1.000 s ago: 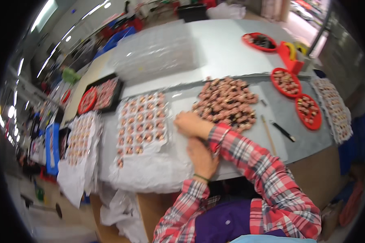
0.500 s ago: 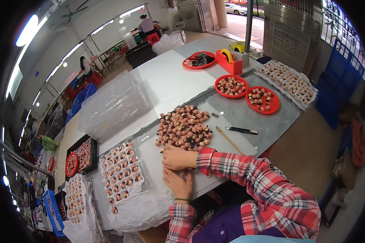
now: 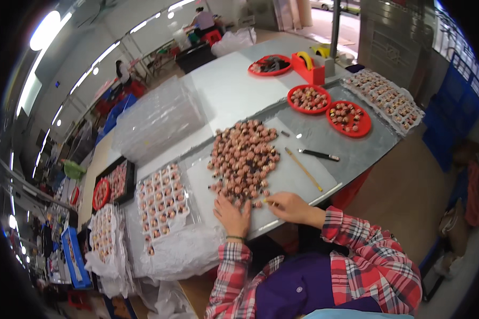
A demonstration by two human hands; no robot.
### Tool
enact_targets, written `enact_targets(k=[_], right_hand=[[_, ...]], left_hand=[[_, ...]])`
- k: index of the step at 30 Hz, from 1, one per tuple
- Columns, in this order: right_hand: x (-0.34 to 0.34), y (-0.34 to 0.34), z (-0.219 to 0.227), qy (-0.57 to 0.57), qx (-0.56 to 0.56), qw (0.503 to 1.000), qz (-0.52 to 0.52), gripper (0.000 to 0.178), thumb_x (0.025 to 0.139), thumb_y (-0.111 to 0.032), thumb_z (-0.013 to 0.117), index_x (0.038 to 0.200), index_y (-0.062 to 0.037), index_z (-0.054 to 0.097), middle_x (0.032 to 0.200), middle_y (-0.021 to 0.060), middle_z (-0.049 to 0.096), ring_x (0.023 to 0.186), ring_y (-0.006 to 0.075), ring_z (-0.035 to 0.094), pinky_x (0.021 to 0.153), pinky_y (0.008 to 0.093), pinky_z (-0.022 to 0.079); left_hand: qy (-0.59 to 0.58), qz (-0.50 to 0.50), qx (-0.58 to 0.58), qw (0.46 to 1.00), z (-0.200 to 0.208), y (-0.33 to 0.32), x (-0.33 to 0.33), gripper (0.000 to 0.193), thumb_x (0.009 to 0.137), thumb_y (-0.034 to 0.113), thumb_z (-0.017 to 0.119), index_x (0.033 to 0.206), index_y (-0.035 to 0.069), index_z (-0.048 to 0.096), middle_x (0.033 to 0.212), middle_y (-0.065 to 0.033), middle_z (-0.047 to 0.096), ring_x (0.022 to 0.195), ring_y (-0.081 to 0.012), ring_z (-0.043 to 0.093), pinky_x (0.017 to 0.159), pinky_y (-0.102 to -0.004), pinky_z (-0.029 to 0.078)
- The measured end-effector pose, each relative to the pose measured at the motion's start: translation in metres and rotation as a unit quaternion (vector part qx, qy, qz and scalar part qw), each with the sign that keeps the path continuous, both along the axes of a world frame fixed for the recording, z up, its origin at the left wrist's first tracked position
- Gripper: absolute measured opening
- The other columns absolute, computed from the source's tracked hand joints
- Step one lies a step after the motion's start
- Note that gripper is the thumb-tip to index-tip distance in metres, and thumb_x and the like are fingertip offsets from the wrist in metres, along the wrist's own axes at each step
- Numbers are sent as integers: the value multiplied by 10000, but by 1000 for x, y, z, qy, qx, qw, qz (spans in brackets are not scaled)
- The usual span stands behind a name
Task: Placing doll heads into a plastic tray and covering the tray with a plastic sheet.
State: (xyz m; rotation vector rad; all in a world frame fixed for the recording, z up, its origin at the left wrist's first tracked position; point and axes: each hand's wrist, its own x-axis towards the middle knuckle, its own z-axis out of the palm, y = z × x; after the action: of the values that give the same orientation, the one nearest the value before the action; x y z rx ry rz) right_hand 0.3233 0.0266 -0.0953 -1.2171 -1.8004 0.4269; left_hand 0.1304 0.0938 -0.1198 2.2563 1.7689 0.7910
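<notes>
A heap of small round pink knobbly pieces with dark parts (image 3: 245, 154) lies on a pale sheet in front of me. At its near edge my left hand (image 3: 232, 215) rests on the table with the fingers apart, its fingertips touching or close beside the lowest pieces. To the right of it my right hand (image 3: 291, 208) is closed in a pinch near a few pieces at the heap's tip. Something small and yellowish shows at those fingertips, too small to make out. A wooden-looking stick (image 3: 304, 170) and a black pen-like tool (image 3: 319, 154) lie right of the heap.
Left of the heap is a white compartment tray (image 3: 162, 199) filled with pieces, crumpled plastic (image 3: 183, 252) before it. Clear plastic trays (image 3: 157, 125) are stacked behind. Red dishes (image 3: 351, 119), a red tape dispenser (image 3: 310, 69) and another filled tray (image 3: 384, 98) stand far right.
My right hand has moved away from above the left hand, to the right. The heap now reaches further toward me, more spread out. The whole view has shifted slightly.
</notes>
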Motion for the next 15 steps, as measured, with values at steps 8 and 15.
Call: enact_targets(k=[8,15], right_hand=[[1,1,-8,-1,51,997,-52,106,767,-24,615,870,1,618,822,119,606,747,284,583,648,352,473],[-3,-1,-7,-10,37,998,-57,106,755,-2,616,860,3,610,829,121,604,769,292,584,663,359,474]], left_hand=[[-82,-24,71,994,0,7,2,825,691,302,720,1310,-50,302,1279,-242,369,1212,-405,333,1028,-495,243],[-196,-9,44,980,2,-3,-12,611,667,131,661,1173,-57,375,1131,-203,417,1121,-355,408,994,-396,323]])
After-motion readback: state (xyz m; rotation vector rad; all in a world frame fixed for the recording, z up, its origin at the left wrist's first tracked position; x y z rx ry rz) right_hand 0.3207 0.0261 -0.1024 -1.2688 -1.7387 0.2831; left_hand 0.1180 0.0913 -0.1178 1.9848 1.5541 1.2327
